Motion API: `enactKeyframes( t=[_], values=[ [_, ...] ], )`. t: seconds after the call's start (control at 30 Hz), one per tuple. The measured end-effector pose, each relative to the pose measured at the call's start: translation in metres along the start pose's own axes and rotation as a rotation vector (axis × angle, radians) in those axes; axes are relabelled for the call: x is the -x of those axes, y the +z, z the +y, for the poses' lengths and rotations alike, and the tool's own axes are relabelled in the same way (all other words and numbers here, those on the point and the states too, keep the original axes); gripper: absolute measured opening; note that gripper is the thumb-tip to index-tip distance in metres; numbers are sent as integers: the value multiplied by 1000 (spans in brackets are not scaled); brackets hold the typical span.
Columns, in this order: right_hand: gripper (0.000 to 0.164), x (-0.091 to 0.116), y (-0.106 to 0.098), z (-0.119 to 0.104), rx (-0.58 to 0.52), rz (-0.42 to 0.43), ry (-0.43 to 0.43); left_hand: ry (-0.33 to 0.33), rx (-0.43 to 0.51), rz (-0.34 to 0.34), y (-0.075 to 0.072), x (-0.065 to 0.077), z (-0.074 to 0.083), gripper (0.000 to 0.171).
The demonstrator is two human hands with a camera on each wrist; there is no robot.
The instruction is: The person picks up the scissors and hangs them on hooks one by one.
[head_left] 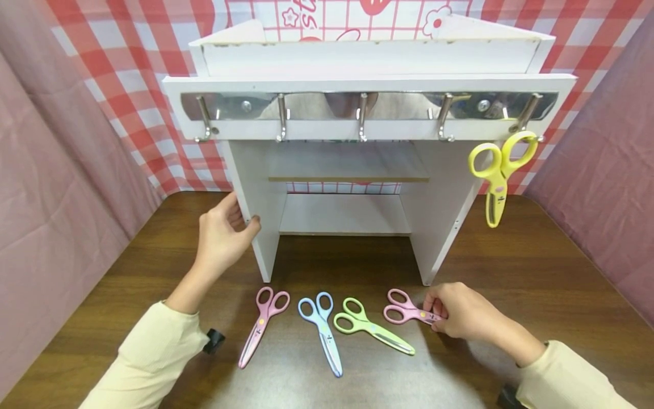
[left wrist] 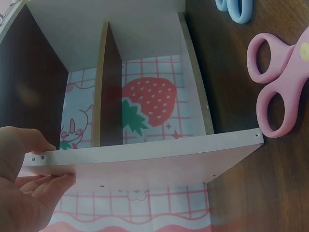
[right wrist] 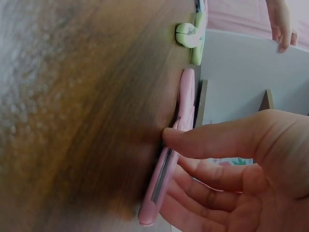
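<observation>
My left hand [head_left: 221, 234] grips the front edge of the left side panel of a white shelf unit [head_left: 245, 187], thumb on one face and fingers on the other. Low at the right, my right hand [head_left: 462, 312] pinches pink scissors [head_left: 406, 308] by the blade, between thumb and fingers; the right wrist view shows the blade [right wrist: 159, 183] there. To their left on the table lie green scissors [head_left: 370, 326], blue scissors [head_left: 322, 329] and a second pink pair [head_left: 263, 324]. Yellow scissors [head_left: 495, 176] hang by a handle loop from the rightmost hook.
A metal rail with several hooks [head_left: 363, 116] runs across the unit's top front; the hooks left of the yellow scissors hold nothing. The unit has an inner shelf [head_left: 347, 162] and a bottom shelf [head_left: 344, 213]. It stands on a brown wooden table [head_left: 536, 267] before a red checked cloth [head_left: 133, 74].
</observation>
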State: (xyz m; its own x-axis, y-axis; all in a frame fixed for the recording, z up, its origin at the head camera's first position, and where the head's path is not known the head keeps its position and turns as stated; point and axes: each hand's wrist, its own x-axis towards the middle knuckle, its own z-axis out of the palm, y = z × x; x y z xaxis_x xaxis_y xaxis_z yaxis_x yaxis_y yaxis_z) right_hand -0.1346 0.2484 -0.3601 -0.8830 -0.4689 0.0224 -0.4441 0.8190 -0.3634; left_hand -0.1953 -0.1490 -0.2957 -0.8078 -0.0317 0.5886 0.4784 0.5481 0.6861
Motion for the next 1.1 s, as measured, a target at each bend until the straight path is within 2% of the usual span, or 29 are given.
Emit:
enactKeyframes(
  t=[0.27,0.63,1.1],
  values=[
    [26,-1,-2,0,-9,4,-28,10,-2,5,-1,0,0,35],
    [26,-2,1,4,-76,12,-147,3,-13,4,-1,1,0,35],
    [25,-2,0,7,-60,-10,-172,9,-5,3,-1,1,-1,37]
  ],
)
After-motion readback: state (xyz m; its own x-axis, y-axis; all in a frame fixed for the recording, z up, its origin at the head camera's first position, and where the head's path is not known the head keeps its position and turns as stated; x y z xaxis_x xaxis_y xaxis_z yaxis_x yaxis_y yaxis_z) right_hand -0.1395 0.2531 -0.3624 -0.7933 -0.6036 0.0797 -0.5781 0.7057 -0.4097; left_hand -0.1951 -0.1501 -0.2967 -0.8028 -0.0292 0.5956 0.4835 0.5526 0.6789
